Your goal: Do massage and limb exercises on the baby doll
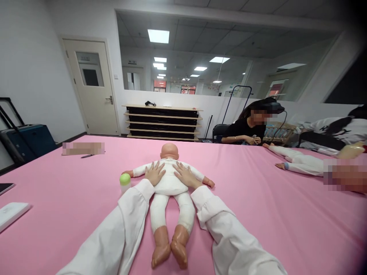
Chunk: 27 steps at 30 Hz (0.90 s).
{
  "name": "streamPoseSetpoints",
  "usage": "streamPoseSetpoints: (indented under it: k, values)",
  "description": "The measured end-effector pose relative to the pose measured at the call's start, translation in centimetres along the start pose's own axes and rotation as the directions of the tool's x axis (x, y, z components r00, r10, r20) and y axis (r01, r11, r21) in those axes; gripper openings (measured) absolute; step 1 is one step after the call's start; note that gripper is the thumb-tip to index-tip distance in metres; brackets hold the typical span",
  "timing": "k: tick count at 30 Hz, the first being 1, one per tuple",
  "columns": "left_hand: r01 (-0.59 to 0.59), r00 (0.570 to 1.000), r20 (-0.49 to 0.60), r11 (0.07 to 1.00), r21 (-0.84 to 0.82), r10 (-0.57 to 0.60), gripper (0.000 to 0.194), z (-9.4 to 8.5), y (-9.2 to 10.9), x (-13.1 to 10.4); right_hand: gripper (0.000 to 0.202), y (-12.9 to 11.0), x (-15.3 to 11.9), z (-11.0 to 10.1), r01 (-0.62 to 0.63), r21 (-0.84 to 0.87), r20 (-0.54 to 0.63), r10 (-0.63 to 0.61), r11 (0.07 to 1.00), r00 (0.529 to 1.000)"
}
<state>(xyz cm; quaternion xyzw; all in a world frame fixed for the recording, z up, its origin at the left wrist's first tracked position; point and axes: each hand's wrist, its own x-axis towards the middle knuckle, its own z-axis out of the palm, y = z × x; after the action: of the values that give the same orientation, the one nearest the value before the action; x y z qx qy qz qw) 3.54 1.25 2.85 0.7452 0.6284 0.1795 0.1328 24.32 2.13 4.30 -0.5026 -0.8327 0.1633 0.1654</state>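
A baby doll (171, 187) in a white suit lies on the pink cloth, its head away from me and its feet towards me. My left hand (155, 173) rests flat on the left side of its upper body, fingers spread. On the right side of the upper body lies my right hand (185, 175), also flat with its fingers apart. Neither hand grips anything. Beside the doll's left-hand arm stands a small bottle with a green cap (125, 182), close to my left sleeve.
The pink table (252, 214) also bears a second doll (306, 162) at the right, a white object (13, 214) and a dark device (5, 187) at the left, and a pen (87, 156). A person in black (246, 130) sits beyond the far edge.
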Motion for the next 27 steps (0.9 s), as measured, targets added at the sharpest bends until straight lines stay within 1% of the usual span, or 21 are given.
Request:
streamPoseSetpoints:
  k: [1, 2, 3, 4, 5, 6, 7, 8, 9, 10, 11, 13, 15, 17, 19, 20, 22, 23, 25, 27]
  values:
    - [0.089, 0.995, -0.034, 0.996, 0.003, -0.089, 0.059, -0.4, -0.4, -0.1, 0.053, 0.0, -0.3, -0.5, -0.062, -0.023, -0.03, 0.061, 0.998, 0.998]
    - [0.171, 0.982, -0.082, 0.985, 0.006, -0.17, 0.06, -0.9, -0.6, -0.1, 0.055, -0.2, -0.5, -1.0, -0.116, -0.041, -0.071, 0.113, 0.992, 0.991]
    - [0.231, 0.964, -0.136, 0.973, 0.006, -0.228, 0.061, -1.4, -0.5, 0.0, 0.056, -0.6, -0.5, -1.3, -0.144, -0.052, -0.113, 0.138, 0.988, 0.984]
    - [0.243, 0.953, -0.187, 0.97, 0.009, -0.238, 0.06, -1.8, -0.2, 0.2, 0.057, -1.2, -0.2, -1.4, -0.138, -0.058, -0.151, 0.129, 0.989, 0.98]
    - [0.194, 0.959, -0.216, 0.981, 0.014, -0.186, 0.059, -2.1, 0.3, 0.6, 0.057, -1.9, 0.2, -1.4, -0.103, -0.059, -0.178, 0.091, 0.993, 0.98]
    - [0.092, 0.975, -0.205, 0.996, 0.022, -0.086, 0.058, -2.1, 0.8, 1.0, 0.057, -2.6, 0.8, -1.2, -0.049, -0.056, -0.189, 0.038, 0.997, 0.981]
    - [-0.027, 0.987, -0.155, 0.999, 0.027, 0.031, 0.056, -2.0, 1.4, 1.4, 0.057, -3.2, 1.4, -0.8, -0.004, -0.048, -0.187, -0.005, 0.999, 0.982]
    - [-0.124, 0.988, -0.089, 0.992, 0.019, 0.126, 0.054, -1.8, 1.8, 1.8, 0.057, -3.6, 2.1, -0.4, 0.02, -0.035, -0.164, -0.025, 0.999, 0.986]
    - [-0.181, 0.983, -0.026, 0.983, 0.007, 0.181, 0.052, -1.4, 2.0, 2.2, 0.057, -3.8, 2.7, 0.0, 0.026, -0.025, -0.137, -0.029, 0.999, 0.99]
    - [-0.197, 0.98, 0.02, 0.98, -0.006, 0.197, 0.051, -0.9, 2.1, 2.4, 0.057, -3.7, 3.2, 0.4, 0.02, -0.021, -0.111, -0.023, 1.0, 0.994]
    - [-0.176, 0.984, 0.04, 0.984, -0.018, 0.176, 0.05, -0.4, 1.9, 2.5, 0.057, -3.3, 3.5, 0.8, 0.003, -0.023, -0.091, -0.005, 1.0, 0.996]
    - [-0.087, 0.996, 0.016, 0.995, -0.039, 0.088, 0.051, 0.5, 1.1, 2.5, 0.056, -1.9, 3.4, 1.1, -0.071, -0.038, -0.08, 0.068, 0.997, 0.994]
    - [0.0, 0.999, -0.037, 0.999, -0.048, -0.001, 0.052, 1.2, -0.2, 2.1, 0.056, 0.2, 2.6, 1.2, -0.196, -0.046, -0.091, 0.191, 0.98, 0.977]
    - [0.073, 0.99, -0.121, 0.997, -0.016, -0.074, 0.051, 1.6, -1.6, 1.5, 0.055, 2.2, 1.3, 1.3, -0.293, -0.082, -0.14, 0.28, 0.953, 0.95]
    - [0.144, 0.966, -0.225, 0.988, 0.052, -0.129, 0.048, 1.9, -2.7, 1.0, 0.053, 3.8, 0.0, 1.5, -0.346, -0.164, -0.27, 0.295, 0.924, 0.916]
    - [0.182, 0.949, -0.276, 0.979, 0.086, -0.152, 0.046, 2.0, -3.1, 0.8, 0.052, 4.3, -0.5, 1.8, -0.384, -0.199, -0.348, 0.301, 0.902, 0.888]
    - [0.256, 0.914, -0.355, 0.958, 0.129, -0.197, 0.044, 2.3, -3.6, 0.6, 0.051, 4.8, -1.3, 2.3, -0.48, -0.232, -0.482, 0.329, 0.846, 0.812]
    - [0.281, 0.899, -0.384, 0.95, 0.137, -0.211, 0.044, 2.4, -3.8, 0.6, 0.051, 4.9, -1.5, 2.5, -0.527, -0.23, -0.526, 0.351, 0.818, 0.775]
    - [0.303, 0.876, -0.429, 0.943, 0.134, -0.221, 0.046, 2.5, -3.8, 0.7, 0.053, 4.8, -1.7, 2.7, -0.594, -0.209, -0.578, 0.392, 0.776, 0.716]
    - [0.301, 0.866, -0.452, 0.945, 0.129, -0.214, 0.049, 2.5, -3.8, 0.7, 0.059, 4.5, -1.8, 2.7, -0.63, -0.179, -0.587, 0.432, 0.756, 0.685]
